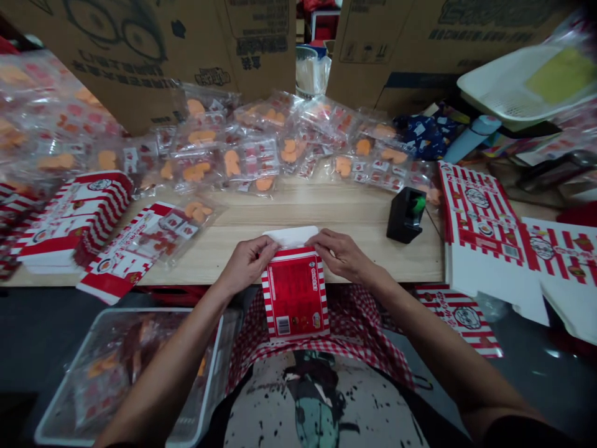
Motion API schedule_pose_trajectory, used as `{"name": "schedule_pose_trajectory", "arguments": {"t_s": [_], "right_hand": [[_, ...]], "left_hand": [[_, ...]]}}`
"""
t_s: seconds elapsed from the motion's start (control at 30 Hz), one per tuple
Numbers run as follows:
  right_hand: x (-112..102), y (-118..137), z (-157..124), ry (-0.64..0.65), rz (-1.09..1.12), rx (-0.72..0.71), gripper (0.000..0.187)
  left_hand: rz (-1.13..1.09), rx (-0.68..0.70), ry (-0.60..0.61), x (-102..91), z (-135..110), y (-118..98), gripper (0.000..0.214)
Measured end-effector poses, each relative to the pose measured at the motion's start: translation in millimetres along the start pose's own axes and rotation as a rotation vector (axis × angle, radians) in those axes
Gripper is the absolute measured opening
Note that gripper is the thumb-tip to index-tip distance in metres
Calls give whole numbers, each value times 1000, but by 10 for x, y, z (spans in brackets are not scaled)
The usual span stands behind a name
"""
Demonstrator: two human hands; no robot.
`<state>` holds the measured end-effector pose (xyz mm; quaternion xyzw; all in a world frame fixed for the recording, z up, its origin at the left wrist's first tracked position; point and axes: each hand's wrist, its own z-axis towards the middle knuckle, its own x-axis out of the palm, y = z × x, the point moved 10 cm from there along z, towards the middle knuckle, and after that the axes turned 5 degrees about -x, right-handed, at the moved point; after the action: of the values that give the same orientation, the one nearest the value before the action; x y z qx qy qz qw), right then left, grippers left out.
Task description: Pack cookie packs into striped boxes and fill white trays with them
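Observation:
Between my two hands is a red and white striped box (295,292) with a barcode at its lower left and a white flap at its top end. My left hand (249,261) pinches the upper left corner beside the flap. At the upper right corner, my right hand (339,252) grips the box with thumb and curled fingers. The box hangs over the table's front edge, above my lap. Left of my hands, a clear packet (184,227) with orange and red pieces lies on a flattened striped box (125,249).
A black tape dispenser (405,214) stands to the right. Clear packets (247,158) are heaped along the back before cardboard boxes (186,50). A stack of striped boxes (77,214) lies left, more cartons (480,211) right. A plastic bin (212,373) with packets sits below left.

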<state>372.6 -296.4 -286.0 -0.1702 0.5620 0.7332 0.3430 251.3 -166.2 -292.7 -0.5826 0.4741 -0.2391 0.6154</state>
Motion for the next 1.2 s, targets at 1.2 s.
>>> {"name": "schedule_pose_trajectory", "arguments": {"t_s": [1.2], "right_hand": [[-35, -101, -115, -207, 150, 91, 23]], "left_hand": [[107, 263, -115, -13, -54, -36, 19]]}}
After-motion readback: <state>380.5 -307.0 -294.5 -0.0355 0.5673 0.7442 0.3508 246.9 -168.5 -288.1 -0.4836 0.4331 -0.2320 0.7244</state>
